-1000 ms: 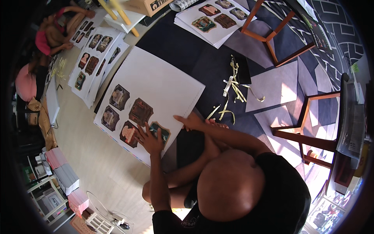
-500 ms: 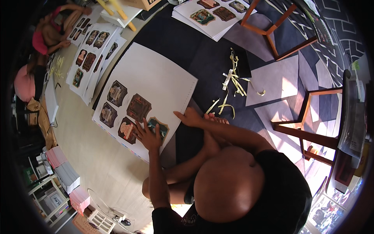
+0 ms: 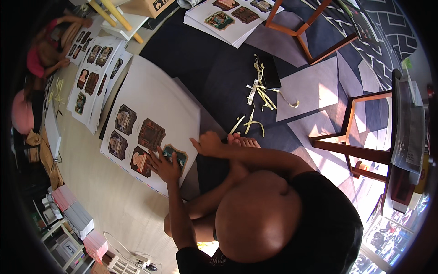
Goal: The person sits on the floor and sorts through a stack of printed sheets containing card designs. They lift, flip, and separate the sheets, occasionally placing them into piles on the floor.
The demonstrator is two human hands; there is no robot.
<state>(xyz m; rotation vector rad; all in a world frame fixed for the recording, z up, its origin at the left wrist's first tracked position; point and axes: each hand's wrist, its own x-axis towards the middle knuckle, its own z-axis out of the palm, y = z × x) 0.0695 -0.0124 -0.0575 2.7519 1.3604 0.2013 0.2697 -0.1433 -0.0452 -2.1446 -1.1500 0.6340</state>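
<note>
A large white sheet (image 3: 155, 98) lies on the floor with several brown, shield-shaped cards (image 3: 150, 134) stuck along its near side. My left hand (image 3: 165, 167) lies flat with spread fingers on a green-framed card (image 3: 178, 155) at the sheet's near corner. My right hand (image 3: 210, 144) rests palm down on the sheet's right edge, just beside that card. Neither hand grips anything. My bare foot (image 3: 244, 141) sits right behind the right hand.
Yellow paper strips (image 3: 258, 93) litter the dark rug. Wooden stool frames (image 3: 351, 148) stand at the right and top. More card sheets (image 3: 228, 16) lie at the top and left (image 3: 93, 68). Another person in pink (image 3: 45, 50) sits far left. Stacked packs (image 3: 77, 214) sit lower left.
Both hands stay on the sheet near the green-framed card. The left hand has shifted slightly further onto it.
</note>
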